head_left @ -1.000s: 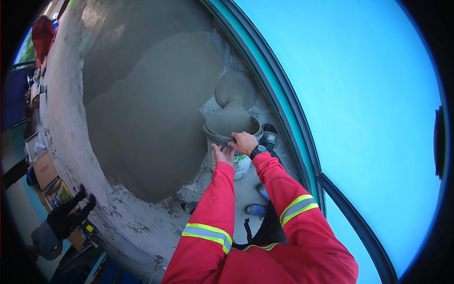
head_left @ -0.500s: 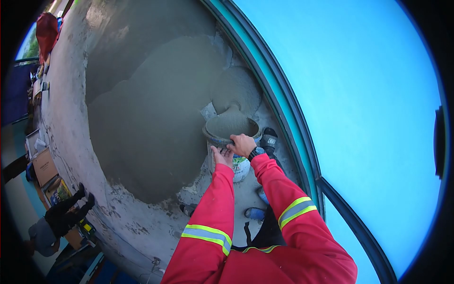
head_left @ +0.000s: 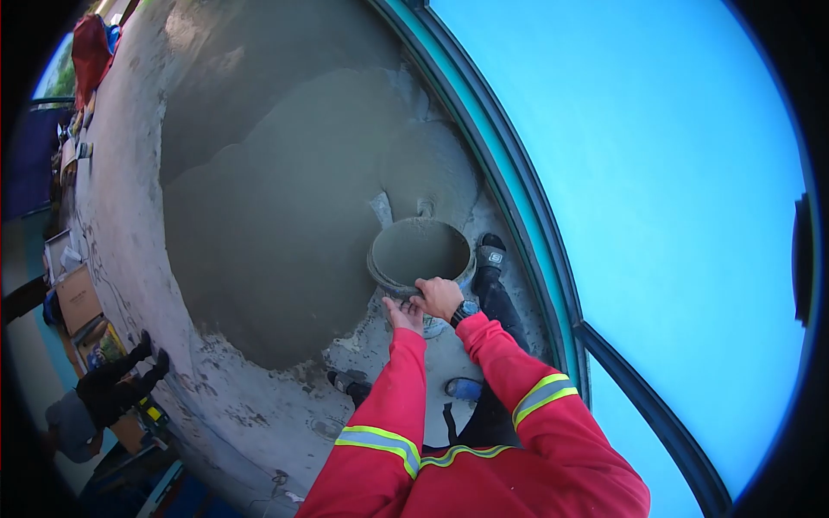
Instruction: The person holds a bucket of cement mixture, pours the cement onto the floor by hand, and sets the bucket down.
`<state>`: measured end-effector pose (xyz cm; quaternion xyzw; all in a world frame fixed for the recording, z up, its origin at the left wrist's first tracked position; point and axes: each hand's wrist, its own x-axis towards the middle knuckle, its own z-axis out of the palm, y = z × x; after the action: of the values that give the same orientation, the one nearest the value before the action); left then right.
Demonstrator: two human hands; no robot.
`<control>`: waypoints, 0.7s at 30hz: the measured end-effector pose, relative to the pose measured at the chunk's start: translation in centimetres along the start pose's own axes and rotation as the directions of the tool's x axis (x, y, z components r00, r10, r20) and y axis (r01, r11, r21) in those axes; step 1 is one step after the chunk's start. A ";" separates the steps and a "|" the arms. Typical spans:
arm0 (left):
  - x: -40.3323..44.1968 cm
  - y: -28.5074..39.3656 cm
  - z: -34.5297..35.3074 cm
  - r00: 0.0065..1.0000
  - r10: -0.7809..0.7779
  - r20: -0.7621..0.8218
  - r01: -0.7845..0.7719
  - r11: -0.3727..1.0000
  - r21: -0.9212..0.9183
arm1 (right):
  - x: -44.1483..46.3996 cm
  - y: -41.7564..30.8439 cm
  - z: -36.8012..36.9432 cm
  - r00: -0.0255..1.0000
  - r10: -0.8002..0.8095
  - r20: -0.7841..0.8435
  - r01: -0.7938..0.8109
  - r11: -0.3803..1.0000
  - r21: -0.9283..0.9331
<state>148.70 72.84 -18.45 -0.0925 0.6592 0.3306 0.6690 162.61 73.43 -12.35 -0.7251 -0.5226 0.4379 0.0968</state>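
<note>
Where the smooth grey mix (head_left: 268,216) meets the rough, pale floor (head_left: 233,401), a round bucket (head_left: 393,283) sits at its edge, just in front of the person; mouth turned upward toward the camera, rim and inner wall coated in grey. Fill level: cannot tell.

Right hand (head_left: 440,298): fingers curled over the near rim, gripping it; dark watch (head_left: 466,310) at the wrist. Left hand (head_left: 404,314): palm up, fingers extended and loosely spread, just below the rim; contact with the bucket wall cannot be told.

Beyond the far lip, a small ridged dribble (head_left: 425,208) of mix; beside it, a pale angular patch (head_left: 381,209). Sleeves (head_left: 380,406): red cloth, reflective bands. To the right, a smooth, curved-looking blue panel (head_left: 639,173).
</note>
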 end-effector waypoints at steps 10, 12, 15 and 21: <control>-3.6 0.8 -8.7 0.993 -0.086 -0.082 0.085 0.996 -0.009 | -4.9 -5.5 2.4 0.995 0.015 0.096 -0.011 0.999 -0.047; -4.6 0.7 -10.8 0.992 -0.106 -0.070 0.110 0.993 0.047 | -6.2 -6.5 3.1 0.994 0.010 0.106 -0.005 0.999 -0.049; -4.9 0.3 -15.3 0.987 -0.153 -0.041 0.156 0.986 0.065 | -8.3 -7.5 4.3 0.988 0.036 0.152 -0.029 0.998 -0.051; -3.8 0.3 -24.0 0.989 -0.150 -0.015 0.150 0.989 0.017 | -11.5 -11.5 7.0 0.972 0.058 0.226 -0.037 0.994 -0.098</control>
<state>129.13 58.40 -17.47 -0.1382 0.6580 0.2728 0.6881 148.95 66.56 -3.53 -0.6860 -0.5327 0.4956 -0.0085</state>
